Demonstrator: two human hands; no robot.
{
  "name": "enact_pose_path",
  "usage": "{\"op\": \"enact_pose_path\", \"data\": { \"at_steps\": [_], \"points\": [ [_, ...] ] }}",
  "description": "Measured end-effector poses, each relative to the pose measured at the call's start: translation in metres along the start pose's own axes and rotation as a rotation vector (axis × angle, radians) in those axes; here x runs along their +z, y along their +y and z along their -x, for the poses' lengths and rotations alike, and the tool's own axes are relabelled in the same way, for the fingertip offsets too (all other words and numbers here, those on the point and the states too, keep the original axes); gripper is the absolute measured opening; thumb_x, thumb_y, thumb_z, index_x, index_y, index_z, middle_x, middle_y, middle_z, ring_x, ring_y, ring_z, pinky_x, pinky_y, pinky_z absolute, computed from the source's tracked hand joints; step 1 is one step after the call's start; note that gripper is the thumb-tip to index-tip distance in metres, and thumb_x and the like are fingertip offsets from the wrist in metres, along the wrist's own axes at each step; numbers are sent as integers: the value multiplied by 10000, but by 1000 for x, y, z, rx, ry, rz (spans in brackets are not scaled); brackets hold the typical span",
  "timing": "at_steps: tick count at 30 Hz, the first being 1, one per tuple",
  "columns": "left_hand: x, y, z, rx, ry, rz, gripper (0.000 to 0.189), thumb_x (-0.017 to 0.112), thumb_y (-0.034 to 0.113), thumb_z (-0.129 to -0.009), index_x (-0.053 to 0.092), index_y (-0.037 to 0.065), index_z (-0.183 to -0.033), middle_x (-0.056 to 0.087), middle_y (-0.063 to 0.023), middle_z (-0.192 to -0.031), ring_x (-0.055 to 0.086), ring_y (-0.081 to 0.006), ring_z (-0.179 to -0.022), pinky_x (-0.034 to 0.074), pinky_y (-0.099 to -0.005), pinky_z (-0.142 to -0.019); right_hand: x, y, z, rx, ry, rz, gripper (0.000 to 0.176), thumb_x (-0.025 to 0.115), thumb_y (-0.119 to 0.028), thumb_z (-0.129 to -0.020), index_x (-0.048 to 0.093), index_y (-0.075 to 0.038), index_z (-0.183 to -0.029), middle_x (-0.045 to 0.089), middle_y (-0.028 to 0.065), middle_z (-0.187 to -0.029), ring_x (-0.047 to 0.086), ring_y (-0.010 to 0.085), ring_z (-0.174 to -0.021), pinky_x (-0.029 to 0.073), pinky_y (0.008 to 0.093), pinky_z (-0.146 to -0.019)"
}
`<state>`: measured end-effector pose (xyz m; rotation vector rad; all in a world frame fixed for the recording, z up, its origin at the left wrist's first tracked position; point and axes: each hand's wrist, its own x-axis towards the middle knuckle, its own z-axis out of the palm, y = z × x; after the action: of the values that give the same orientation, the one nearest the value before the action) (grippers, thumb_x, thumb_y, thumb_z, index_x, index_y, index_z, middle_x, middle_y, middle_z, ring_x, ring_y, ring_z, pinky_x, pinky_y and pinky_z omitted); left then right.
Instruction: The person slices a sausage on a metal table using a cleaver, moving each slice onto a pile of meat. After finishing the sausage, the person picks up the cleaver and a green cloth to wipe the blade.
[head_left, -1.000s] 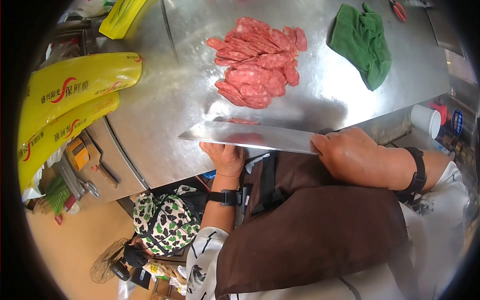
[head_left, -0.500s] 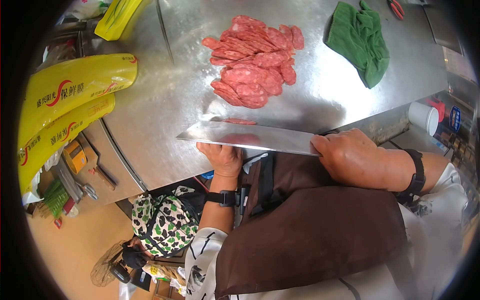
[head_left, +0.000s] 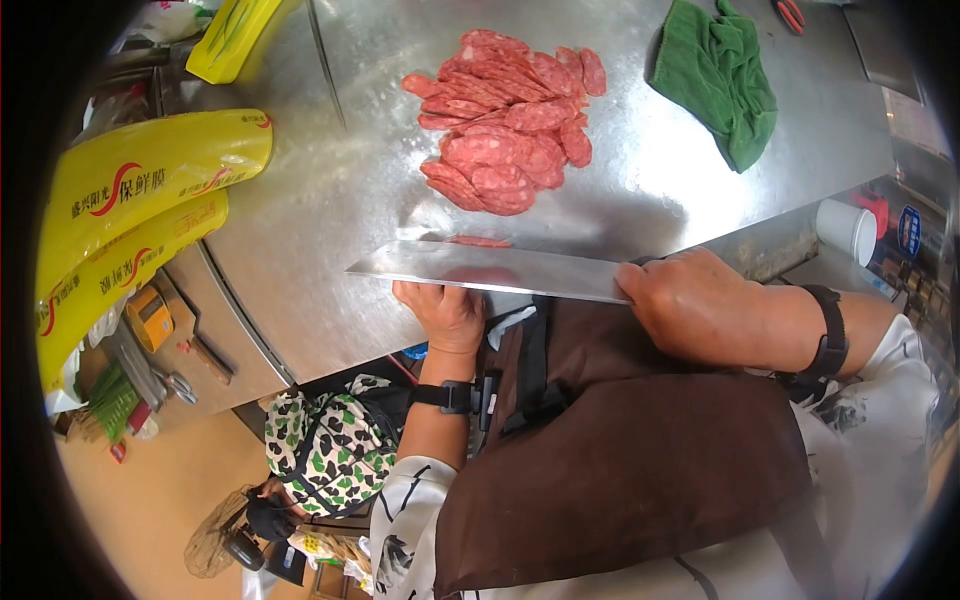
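Note:
My right hand (head_left: 688,303) is closed round the handle end of a long, wide kitchen knife (head_left: 500,270), whose blade points left. Just below that blade, at its left half, is my left hand (head_left: 440,312), fingers curled and their tips hidden behind the steel. Whatever they hold cannot be made out. A red slice of sausage (head_left: 480,241) shows along the blade's far edge, lying on the steel counter (head_left: 330,250). Beyond it a pile of marbled red sausage slices (head_left: 510,125) lies spread on the metal.
A green cloth (head_left: 715,85) lies crumpled at the back right. Yellow cling film packages (head_left: 150,165) cover the left side. Near them are a second knife (head_left: 205,355) and scissors (head_left: 180,386). A white bucket (head_left: 846,230) is at the right. Another person in a patterned garment (head_left: 330,445) is lower left.
The knife and my right hand have shifted slightly to the left. My left hand stays in nearly the same place, and the pile of slices looks unchanged.

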<state>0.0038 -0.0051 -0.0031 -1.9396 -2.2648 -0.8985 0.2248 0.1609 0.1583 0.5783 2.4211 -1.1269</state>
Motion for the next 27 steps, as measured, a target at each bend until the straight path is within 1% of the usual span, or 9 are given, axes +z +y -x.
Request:
{"op": "enact_pose_path", "data": {
  "at_steps": [1, 4, 7, 10, 16, 19, 22, 25, 27],
  "points": [
    [0, 0, 0, 6, 4, 4, 400, 655, 102, -687, 608, 132, -1083, 560, -121, -1179, 492, -373, -1126, 331, -510, -886, 0, 0, -2, -1, 3, -13, 120, 566, -20, -729, 557, 70, -807, 620, 239, -672, 639, 396, -648, 502, 454, -545],
    [-1, 1, -1, 10, 8, 4, 400, 657, 98, -685, 608, 134, -1080, 562, -110, -1169, 491, -371, -1127, 333, -512, -889, 5, 3, -12, -42, -3, -35, 63, 506, -25, -807, 503, 36, -822, 578, 194, -621, 591, 392, -576, 467, 470, -523],
    [-1, 0, -1, 3, -9, -13, 398, 670, 107, -687, 603, 137, -1078, 551, -106, -1167, 483, -368, -1128, 333, -513, -898, 8, 4, -26, -95, 41, -56, 70, 509, -29, -805, 511, 37, -828, 577, 192, -616, 592, 396, -579, 466, 474, -525],
    [-3, -1, -1, 16, -34, -19, 417, 696, 131, -689, 589, 135, -1092, 524, -112, -1178, 466, -371, -1124, 329, -519, -913, 2, -2, -30, -37, 15, -76, 94, 562, -19, -733, 576, 49, -798, 629, 225, -693, 635, 402, -664, 498, 470, -588],
    [-1, -3, -1, 40, -18, -13, 409, 697, 114, -691, 591, 136, -1085, 524, -99, -1165, 471, -359, -1114, 345, -518, -924, 1, -5, -17, 63, -36, -5, 92, 561, -24, -737, 579, 43, -796, 628, 222, -688, 632, 395, -650, 497, 470, -578],
    [-2, 0, -4, 37, -9, -31, 404, 696, 106, -695, 592, 134, -1085, 527, -92, -1145, 475, -350, -1111, 347, -525, -937, 8, 2, -31, -60, 28, -9, 89, 509, -48, -848, 540, 33, -830, 581, 201, -610, 587, 395, -552, 461, 482, -513],
    [-2, -2, -5, 37, -5, -48, 403, 694, 99, -697, 593, 133, -1085, 527, -85, -1128, 481, -341, -1103, 346, -530, -948, 8, -1, -50, -51, 2, -6, 103, 562, -29, -736, 578, 46, -804, 628, 228, -695, 632, 395, -652, 496, 467, -573],
    [-1, 0, -6, 44, 0, -28, 403, 691, 90, -695, 592, 135, -1083, 528, -78, -1115, 489, -330, -1087, 348, -525, -948, 7, -3, -44, -20, 15, -29, 90, 559, -25, -735, 581, 43, -789, 625, 230, -686, 632, 398, -645, 498, 470, -574],
    [-4, 0, -7, 41, 2, -29, 396, 690, 83, -692, 590, 137, -1072, 528, -73, -1109, 493, -318, -1075, 350, -514, -941, 0, -4, -30, 59, -39, -28, 80, 558, -28, -737, 583, 39, -772, 625, 232, -685, 633, 403, -650, 499, 473, -576]
  ]
}}
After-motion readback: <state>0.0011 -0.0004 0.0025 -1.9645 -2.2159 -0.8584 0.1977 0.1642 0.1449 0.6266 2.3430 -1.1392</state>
